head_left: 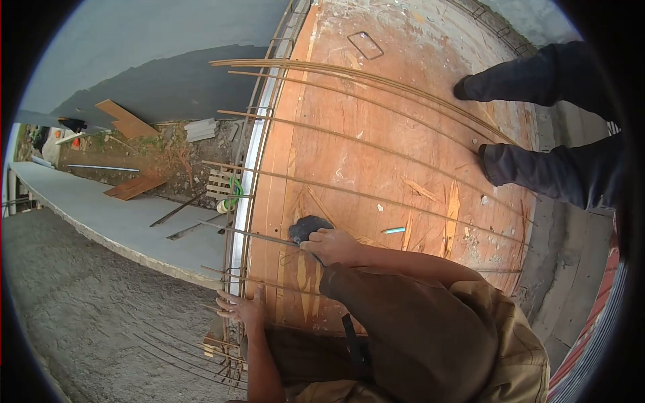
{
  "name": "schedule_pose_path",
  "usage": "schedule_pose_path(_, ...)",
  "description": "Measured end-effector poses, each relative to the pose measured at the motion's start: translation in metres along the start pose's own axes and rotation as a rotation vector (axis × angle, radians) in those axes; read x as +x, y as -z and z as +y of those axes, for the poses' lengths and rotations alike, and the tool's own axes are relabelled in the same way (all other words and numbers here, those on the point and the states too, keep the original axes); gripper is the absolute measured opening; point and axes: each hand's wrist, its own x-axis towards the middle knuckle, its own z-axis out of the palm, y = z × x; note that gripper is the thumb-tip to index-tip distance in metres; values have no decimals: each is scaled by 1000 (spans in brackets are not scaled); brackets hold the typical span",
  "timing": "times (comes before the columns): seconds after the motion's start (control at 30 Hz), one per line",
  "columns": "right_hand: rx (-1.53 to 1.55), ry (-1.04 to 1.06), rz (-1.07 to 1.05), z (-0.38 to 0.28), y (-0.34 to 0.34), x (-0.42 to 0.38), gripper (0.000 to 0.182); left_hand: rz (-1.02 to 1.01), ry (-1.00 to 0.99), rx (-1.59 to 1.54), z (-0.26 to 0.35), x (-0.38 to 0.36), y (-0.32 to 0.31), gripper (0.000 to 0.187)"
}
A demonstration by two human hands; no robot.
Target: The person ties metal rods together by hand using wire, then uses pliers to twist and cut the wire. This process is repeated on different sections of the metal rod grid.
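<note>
Brown trousers [416, 329] fill the foreground, the wearer crouched on a plywood deck [349, 164] scuffed, splintered and strewn with scraps. Beyond its left edge stand a grey wall [168, 33], a pale slab [134, 215] and rough grey concrete [87, 289], with dirt between.

Two legs [578, 74] of another person, in dark jeans, stand at the far right. Across the deck lie five single bars [302, 178] and, farther up, one bundle [289, 64] whose count I cannot tell. One wire rectangle [365, 46] lies near the top; one turquoise stick [394, 230] lies right of the hands.

Bars are thin, rusty brown and slightly bowed, their ends jutting past the deck's left edge. At that edge the left hand [247, 311] is spread, fingers apart. The right hand [329, 247] is curled beside a dark lump [309, 227], near one bar; whether it grips anything, I cannot tell.
</note>
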Motion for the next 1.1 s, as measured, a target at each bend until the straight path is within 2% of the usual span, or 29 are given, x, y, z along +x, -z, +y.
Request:
schedule_pose_path(0.2,49,75,130,3,2,-1,22,9,-42,47,3,-4,4,130)
schedule_pose_path(0.23,27,67,118,6,0,-1,24,2,-43,53,1,-2,3,130)
schedule_pose_path(0.33,-12,45,79,7,-11,2,29,158,-128,91,-39,30,-38,130)
schedule_pose_path(0.43,-23,-3,28,3,-10,2,34,162,-157,125,-53,45,-50,133)
schedule_pose_path(0.5,5,-28,-26,4,-9,5,41,153,-139,94,-52,44,-48,135)
schedule_pose_path(0.7,-4,4,78,7,-15,3,51,131,-121,178,-35,33,-33,133)
schedule_pose_path(0.8,4,-19,35,7,-13,3,54,151,-133,148,-36,34,-34,134)
schedule_pose_path(1.0,-3,-8,34,5,-11,4,49,109,-98,109,-32,29,-30,134)
schedule_pose_path(1.1,-74,105,220,12,-18,1,45,10,16,124,-4,10,-7,134)
